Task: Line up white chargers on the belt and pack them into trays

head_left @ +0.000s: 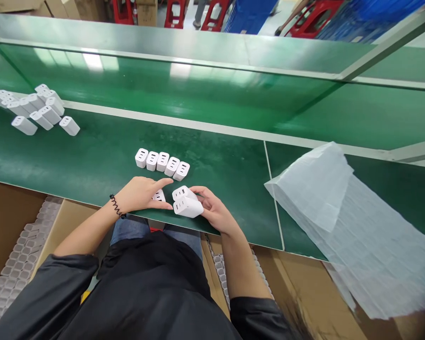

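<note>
My left hand (pixel 141 192) rests on the green bench near its front edge, fingers closed round a white charger block (pixel 159 195) that is mostly hidden under them. My right hand (pixel 212 208) grips two white charger blocks (pixel 186 201) stacked together, right beside the left hand. Just beyond both hands stands a row of several white chargers (pixel 162 163), port faces up.
A loose pile of white chargers (pixel 35 109) lies at the far left of the green bench (pixel 233 179). A stack of white foam sheets (pixel 340 222) covers the right side. Cardboard boxes with trays (pixel 21 255) sit below the front edge. Red stools and blue crates stand beyond.
</note>
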Demonstrator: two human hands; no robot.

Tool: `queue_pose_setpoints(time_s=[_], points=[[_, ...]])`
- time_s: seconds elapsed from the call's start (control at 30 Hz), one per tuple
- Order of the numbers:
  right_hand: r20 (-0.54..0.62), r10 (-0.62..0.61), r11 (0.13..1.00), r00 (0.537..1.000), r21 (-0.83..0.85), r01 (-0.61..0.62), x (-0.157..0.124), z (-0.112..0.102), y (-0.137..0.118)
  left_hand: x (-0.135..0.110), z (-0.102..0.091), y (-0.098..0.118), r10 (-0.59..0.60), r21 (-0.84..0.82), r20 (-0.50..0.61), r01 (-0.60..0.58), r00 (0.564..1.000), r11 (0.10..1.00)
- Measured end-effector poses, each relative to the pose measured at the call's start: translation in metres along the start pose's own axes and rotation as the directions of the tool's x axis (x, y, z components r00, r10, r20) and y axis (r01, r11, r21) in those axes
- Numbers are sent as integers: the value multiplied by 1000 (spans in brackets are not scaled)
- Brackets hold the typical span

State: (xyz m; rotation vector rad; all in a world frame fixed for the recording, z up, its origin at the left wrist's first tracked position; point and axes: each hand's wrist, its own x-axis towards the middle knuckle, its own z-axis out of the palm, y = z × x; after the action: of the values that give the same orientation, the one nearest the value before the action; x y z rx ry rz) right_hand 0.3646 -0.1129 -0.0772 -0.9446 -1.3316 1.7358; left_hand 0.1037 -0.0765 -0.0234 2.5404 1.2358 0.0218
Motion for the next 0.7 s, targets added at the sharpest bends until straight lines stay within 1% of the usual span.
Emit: queue_pose_setpoints(time_s=[0.07,0.13,0.2,0.23,0.27,0.3,0.33,0.43,0.5,0.57,0.63,0.7], points=[[-35,-38,999,999,-10,37,0,0,0,2,2,-1,15,36,-56,-13,998,999],[-68,-61,998,996,-27,60,-1,0,0,-1,7,-1,63,-7,-195,-66,979,998],[-73,-73,996,995,-49,69,-3,1,-1,-7,13,0,116,-82,-359,-155,926,985],[-67,-73,995,995,-66,69,-3,1,-2,-11,16,1,129,-113,-423,-193,897,975],[-62,-73,994,995,-87,68,-4,2,-3,-13,20,4,131,-137,-465,-217,876,966],[-62,-76,992,995,-107,69,-4,2,-3,-15,24,7,121,-154,-487,-222,865,963],[-64,-78,990,995,-124,70,-4,2,-4,-17,29,10,94,-169,-496,-203,863,964],[-76,-85,989,994,-131,74,-4,3,-3,-18,38,18,-44,-231,-503,-85,863,969],[-74,-89,990,993,-116,80,-5,3,-2,-18,39,17,-96,-309,-478,-64,873,949],[-68,-100,990,993,-102,92,-5,3,0,-19,35,12,-66,-407,-419,-122,905,905],[-63,-107,990,992,-101,100,-6,2,1,-21,28,4,8,-506,-337,-188,942,842],[-60,-102,989,993,-114,95,-6,1,2,-22,20,-6,74,-579,-274,-225,959,783]])
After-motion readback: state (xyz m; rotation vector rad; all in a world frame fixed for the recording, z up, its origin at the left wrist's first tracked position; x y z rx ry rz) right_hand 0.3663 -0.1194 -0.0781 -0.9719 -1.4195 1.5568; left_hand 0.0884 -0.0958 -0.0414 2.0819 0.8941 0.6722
